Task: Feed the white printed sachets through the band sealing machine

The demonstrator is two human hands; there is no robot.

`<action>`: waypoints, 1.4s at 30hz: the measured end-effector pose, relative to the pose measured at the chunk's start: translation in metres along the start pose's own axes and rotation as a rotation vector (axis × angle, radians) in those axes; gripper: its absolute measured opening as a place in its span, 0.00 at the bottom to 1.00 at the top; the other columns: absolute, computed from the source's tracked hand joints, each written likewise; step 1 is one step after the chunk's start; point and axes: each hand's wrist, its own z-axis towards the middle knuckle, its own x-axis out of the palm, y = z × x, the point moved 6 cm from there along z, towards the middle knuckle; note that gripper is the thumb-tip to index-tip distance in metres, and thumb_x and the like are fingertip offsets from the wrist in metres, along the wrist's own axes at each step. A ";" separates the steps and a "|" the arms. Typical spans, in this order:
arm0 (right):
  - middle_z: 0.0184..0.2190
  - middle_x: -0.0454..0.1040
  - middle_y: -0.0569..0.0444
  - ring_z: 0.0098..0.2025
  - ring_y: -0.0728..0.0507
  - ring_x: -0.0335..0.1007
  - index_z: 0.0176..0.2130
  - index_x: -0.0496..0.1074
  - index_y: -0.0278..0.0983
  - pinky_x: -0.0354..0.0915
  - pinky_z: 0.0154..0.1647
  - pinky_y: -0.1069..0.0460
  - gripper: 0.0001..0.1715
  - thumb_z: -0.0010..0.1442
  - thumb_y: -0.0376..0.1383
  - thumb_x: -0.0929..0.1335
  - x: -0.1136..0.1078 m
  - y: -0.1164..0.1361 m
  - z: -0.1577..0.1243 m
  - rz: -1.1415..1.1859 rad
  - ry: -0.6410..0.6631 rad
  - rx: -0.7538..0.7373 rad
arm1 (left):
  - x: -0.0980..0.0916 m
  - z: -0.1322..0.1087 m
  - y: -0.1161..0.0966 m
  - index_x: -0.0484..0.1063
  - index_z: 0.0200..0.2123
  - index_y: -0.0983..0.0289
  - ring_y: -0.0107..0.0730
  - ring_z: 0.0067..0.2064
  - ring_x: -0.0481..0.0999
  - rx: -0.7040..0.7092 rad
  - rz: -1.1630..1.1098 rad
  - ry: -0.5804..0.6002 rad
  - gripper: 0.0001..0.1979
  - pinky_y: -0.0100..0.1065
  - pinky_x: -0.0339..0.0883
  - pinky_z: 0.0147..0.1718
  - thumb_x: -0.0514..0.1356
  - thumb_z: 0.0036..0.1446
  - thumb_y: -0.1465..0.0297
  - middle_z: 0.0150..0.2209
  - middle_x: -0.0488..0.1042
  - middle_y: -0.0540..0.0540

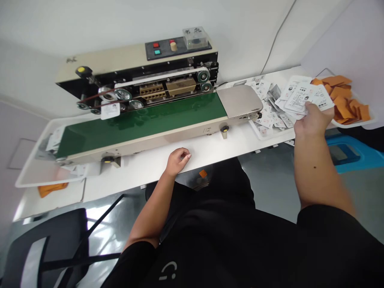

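Note:
My right hand (313, 120) grips a fanned stack of white printed pouches (306, 96) above the right end of the white table (210, 150). My left hand (178, 159) rests on the table's front edge with its fingers curled and nothing in it. A band sealer (141, 76) with a green conveyor belt (141, 120) stands across the table in front of me. One white pouch (109, 110) hangs in the sealing band at the machine's left end.
Loose white pouches (270, 116) lie in a heap by the sealer's steel infeed plate (240, 100). A tray of orange pieces (348, 100) sits at the far right. A white tray (36, 172) stands under the belt's left end. A blue stool (351, 154) is at the right, a dark chair (45, 244) at lower left.

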 end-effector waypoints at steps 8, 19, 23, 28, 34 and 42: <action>0.53 0.80 0.42 0.52 0.37 0.83 0.56 0.78 0.35 0.78 0.58 0.37 0.28 0.56 0.34 0.79 0.021 -0.020 -0.253 -0.256 0.788 0.202 | 0.007 -0.006 0.006 0.61 0.68 0.59 0.42 0.48 0.81 0.098 -0.278 -0.002 0.43 0.43 0.76 0.49 0.68 0.58 0.44 0.56 0.77 0.67; 0.56 0.78 0.45 0.58 0.34 0.78 0.60 0.73 0.40 0.73 0.65 0.35 0.32 0.59 0.41 0.76 0.034 -0.117 -0.393 -0.673 1.357 0.218 | 0.011 -0.003 0.023 0.62 0.67 0.61 0.53 0.64 0.76 -0.028 -0.222 -0.141 0.38 0.52 0.70 0.65 0.68 0.62 0.48 0.63 0.72 0.67; 0.59 0.76 0.46 0.61 0.36 0.76 0.62 0.72 0.42 0.71 0.67 0.38 0.29 0.63 0.41 0.74 0.036 -0.101 -0.390 -0.559 1.425 0.094 | 0.013 -0.007 0.021 0.61 0.68 0.60 0.52 0.62 0.77 0.014 -0.132 -0.147 0.40 0.51 0.71 0.63 0.70 0.60 0.50 0.62 0.73 0.67; 0.57 0.76 0.45 0.59 0.36 0.75 0.60 0.74 0.40 0.72 0.64 0.39 0.28 0.61 0.40 0.76 0.040 -0.098 -0.379 -0.585 1.421 0.002 | 0.017 -0.005 0.016 0.62 0.70 0.57 0.53 0.63 0.76 0.027 0.037 -0.066 0.40 0.52 0.70 0.63 0.72 0.60 0.55 0.62 0.75 0.65; 0.53 0.77 0.47 0.57 0.38 0.75 0.53 0.77 0.43 0.71 0.65 0.40 0.17 0.66 0.42 0.74 0.038 -0.090 -0.379 -0.523 1.421 -0.003 | 0.010 -0.003 0.007 0.71 0.62 0.60 0.49 0.57 0.78 0.090 0.052 -0.076 0.29 0.50 0.71 0.60 0.70 0.62 0.56 0.55 0.78 0.64; 0.58 0.70 0.44 0.62 0.33 0.68 0.60 0.75 0.42 0.66 0.69 0.36 0.34 0.56 0.38 0.79 0.035 -0.102 -0.376 -0.683 1.418 -0.071 | 0.017 0.001 0.003 0.74 0.58 0.62 0.48 0.54 0.79 0.040 0.074 0.004 0.23 0.48 0.73 0.56 0.68 0.63 0.59 0.52 0.79 0.63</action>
